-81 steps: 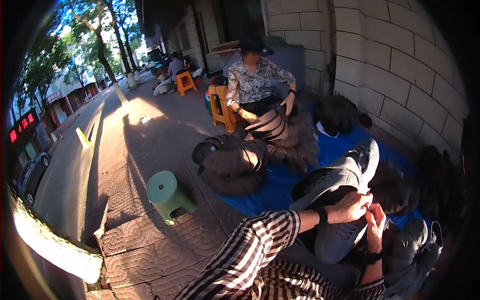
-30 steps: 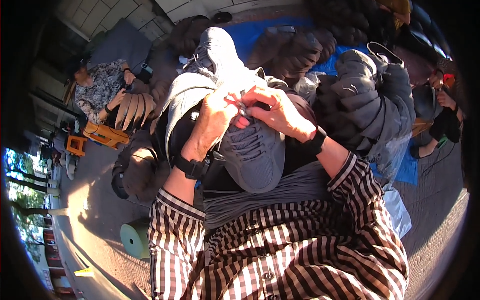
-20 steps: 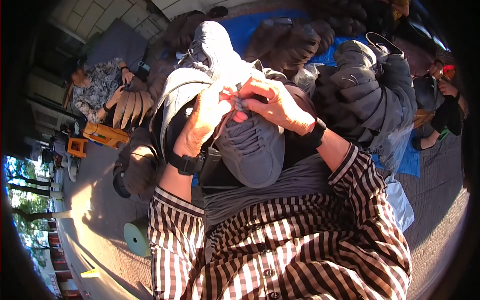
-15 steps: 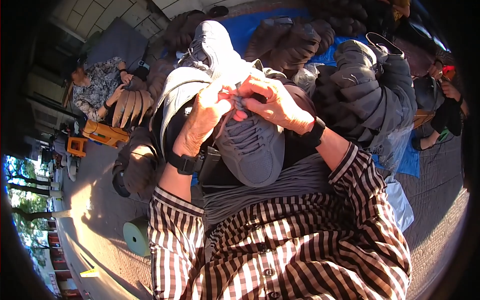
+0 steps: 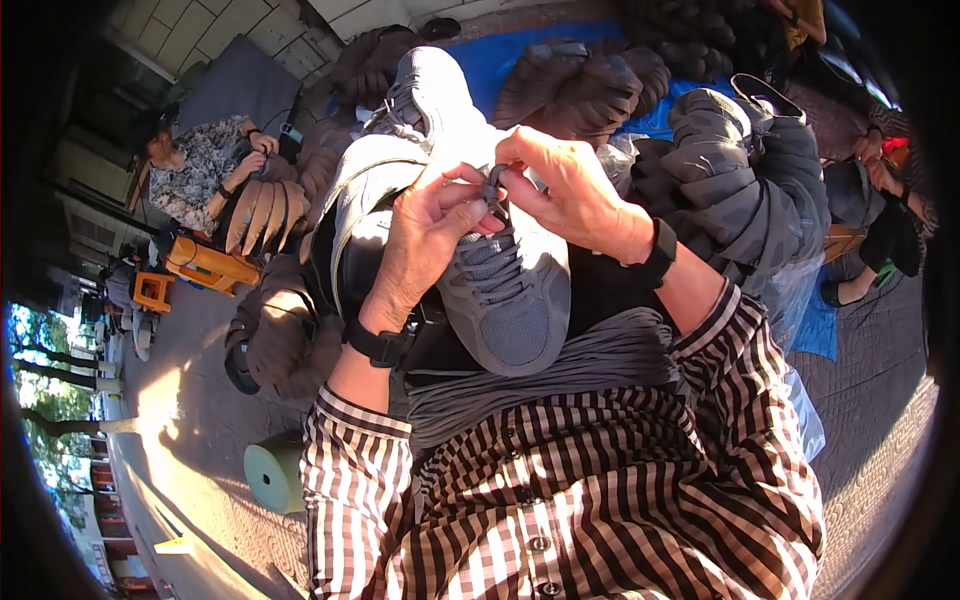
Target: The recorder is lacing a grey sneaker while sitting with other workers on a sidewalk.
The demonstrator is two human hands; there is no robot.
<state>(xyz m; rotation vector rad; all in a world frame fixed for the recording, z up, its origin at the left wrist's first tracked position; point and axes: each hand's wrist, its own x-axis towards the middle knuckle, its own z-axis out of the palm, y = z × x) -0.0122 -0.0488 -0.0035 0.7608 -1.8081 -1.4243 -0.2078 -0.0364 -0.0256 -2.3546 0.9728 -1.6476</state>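
Observation:
A grey lace-up sneaker (image 5: pixel 508 325) rests on my lap, its toe pointing toward me. Above its tongue, my left hand (image 5: pixel 425 230) pinches a grey shoelace (image 5: pixel 492 193) between thumb and fingers. The same lace is gripped from the other side by my right hand (image 5: pixel 580 190), thumb against forefinger. Lower down, the lacing crosses the front of the shoe in several rows. A second grey shoe (image 5: pixel 430 80) lies just beyond my hands, in bright sunlight. My fingers partly hide the lace's loop or knot.
A bundle of loose grey laces (image 5: pixel 600 355) lies across my lap. To the right are stacked dark shoe uppers (image 5: pixel 720 180); more brown ones (image 5: pixel 575 90) lie on a blue sheet (image 5: pixel 480 60). At left a person (image 5: pixel 205 175) sits near an orange stool (image 5: pixel 200 265) and green roll (image 5: pixel 272 475).
My right hand has moved up and to the right, drawing the lace. My left hand has shifted slightly downward, still pinching it. The fingertips are a little farther from the shoe's lacing.

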